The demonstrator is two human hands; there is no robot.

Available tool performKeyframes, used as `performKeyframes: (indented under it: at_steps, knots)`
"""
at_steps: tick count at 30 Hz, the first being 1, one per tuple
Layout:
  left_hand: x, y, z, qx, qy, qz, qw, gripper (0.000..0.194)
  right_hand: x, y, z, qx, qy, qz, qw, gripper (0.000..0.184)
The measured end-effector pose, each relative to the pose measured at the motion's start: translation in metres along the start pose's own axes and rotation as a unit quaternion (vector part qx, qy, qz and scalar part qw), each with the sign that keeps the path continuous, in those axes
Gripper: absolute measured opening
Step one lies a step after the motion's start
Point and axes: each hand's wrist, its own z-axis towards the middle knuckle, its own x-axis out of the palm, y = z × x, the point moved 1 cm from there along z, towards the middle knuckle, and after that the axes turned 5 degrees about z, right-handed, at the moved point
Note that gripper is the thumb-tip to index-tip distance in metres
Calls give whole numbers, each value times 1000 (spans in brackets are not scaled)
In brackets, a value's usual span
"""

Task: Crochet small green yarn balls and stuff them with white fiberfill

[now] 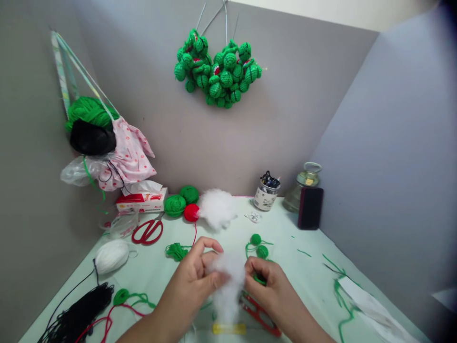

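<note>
A loose tuft of white fibre stuffing (pixel 228 271) is spread between my two hands, its edges blurred. My left hand (pixel 200 274) grips it from the left with curled fingers and thumb. On the other side, the fingertips of my right hand (pixel 266 281) pinch the tuft's right edge. A bit of green crochet or yarn (pixel 260 279) shows at my right fingers; whether it is held is unclear. Beneath the hands are red-handled scissors (pixel 260 314) and a yellow piece (pixel 229 328), both partly covered. Two small green crocheted balls (pixel 259 245) lie just beyond my right hand.
A larger heap of stuffing (pixel 217 208) sits by green yarn balls (pixel 174 206) and a red ball (pixel 191 212). Red scissors (pixel 147 231), white yarn (pixel 112 256) and black yarn (pixel 84 312) lie left. A jar (pixel 266 193) and a phone (pixel 310 208) stand at the back right.
</note>
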Motion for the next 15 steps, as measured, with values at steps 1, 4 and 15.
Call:
performKeyframes:
  at_steps: [1,4,15]
  knots:
    - [3,0,0,-31,19,-16,999,28,0,-1,0,-9,-2,8,1000,24]
    - [8,-1,2,-43,49,57,996,24,1,-5,-3,-36,3,11,999,29]
    - [6,10,8,-35,12,52,998,27,2,-10,-11,-319,-27,-202,926,19]
